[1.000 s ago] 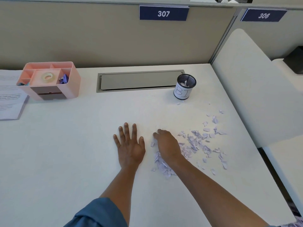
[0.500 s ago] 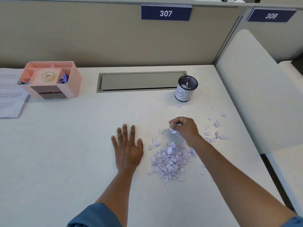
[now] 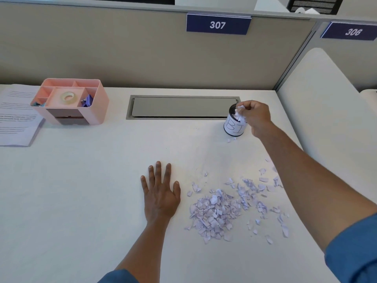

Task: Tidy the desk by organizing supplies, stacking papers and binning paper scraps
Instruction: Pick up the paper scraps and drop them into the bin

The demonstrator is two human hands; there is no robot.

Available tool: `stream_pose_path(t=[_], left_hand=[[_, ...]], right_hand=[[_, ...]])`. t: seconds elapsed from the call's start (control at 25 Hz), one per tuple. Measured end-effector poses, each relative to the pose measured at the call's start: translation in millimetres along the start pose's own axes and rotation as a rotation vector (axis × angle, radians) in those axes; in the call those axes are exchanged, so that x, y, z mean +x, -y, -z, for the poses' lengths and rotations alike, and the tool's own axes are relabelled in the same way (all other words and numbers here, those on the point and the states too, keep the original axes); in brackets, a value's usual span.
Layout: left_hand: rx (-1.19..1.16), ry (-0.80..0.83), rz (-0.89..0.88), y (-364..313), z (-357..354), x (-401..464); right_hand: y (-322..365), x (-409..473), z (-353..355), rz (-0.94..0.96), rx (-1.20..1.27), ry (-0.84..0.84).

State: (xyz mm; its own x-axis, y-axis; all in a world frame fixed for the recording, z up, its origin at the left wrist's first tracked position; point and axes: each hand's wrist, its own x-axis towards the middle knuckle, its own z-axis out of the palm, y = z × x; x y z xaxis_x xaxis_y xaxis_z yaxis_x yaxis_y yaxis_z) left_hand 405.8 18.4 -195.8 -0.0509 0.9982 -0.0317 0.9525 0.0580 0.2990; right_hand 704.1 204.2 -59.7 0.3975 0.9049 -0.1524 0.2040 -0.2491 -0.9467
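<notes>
The organizer (image 3: 70, 101) sits far left on the desk (image 3: 81, 190), papers (image 3: 16, 115) beside it. The bin (image 3: 234, 124) stands right, scraps (image 3: 216, 213) nearer the person

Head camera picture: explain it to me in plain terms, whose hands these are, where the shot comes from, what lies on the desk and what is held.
There is no machine here: a person wears a camera on the head, looking down at their own hands. The left hand lies flat on the white desk. The right hand pinches paper bits over the small black bin. A pile of torn paper scraps lies near the left hand. At the far left stand a pink organizer holding a tape roll, and printed papers beside it.
</notes>
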Motion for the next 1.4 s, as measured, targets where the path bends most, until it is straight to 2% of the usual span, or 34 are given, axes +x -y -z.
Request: stream_pose_path(t=[0.2,0.4,0.56,0.76,0.84,0.92,1.0,1.16,1.28,1.4], left_hand=[[0.018,0.004,0.008,0,1,0],[0.012,0.000,0.010,0,0,0],[0.008,-0.003,0.011,1,0,1],[0.009,0.000,0.014,0,1,-1],[0.005,0.004,0.014,0,2,0],[0.006,0.008,0.013,0,2,-1],[0.005,0.009,0.014,-1,3,0],[0.002,0.009,0.011,-1,4,-1],[0.000,0.015,0.013,-1,4,0],[-0.006,0.015,0.014,-2,4,0]], right_hand=[[3,23,4,0.026,-0.088,-0.086],[3,22,5,0.055,-0.099,-0.067],[7,14,5,0.130,-0.146,-0.113],[4,-17,14,0.268,-0.088,-0.358],[-20,-35,16,0.254,-0.090,-0.426],[-51,-50,13,0.181,-0.160,-0.368],[-77,-55,10,0.119,-0.309,-0.219],[-97,-50,-1,0.136,-0.668,0.014],[-101,-54,-15,0.149,-0.919,0.066],[-99,-64,-25,0.215,-1.040,0.082]])
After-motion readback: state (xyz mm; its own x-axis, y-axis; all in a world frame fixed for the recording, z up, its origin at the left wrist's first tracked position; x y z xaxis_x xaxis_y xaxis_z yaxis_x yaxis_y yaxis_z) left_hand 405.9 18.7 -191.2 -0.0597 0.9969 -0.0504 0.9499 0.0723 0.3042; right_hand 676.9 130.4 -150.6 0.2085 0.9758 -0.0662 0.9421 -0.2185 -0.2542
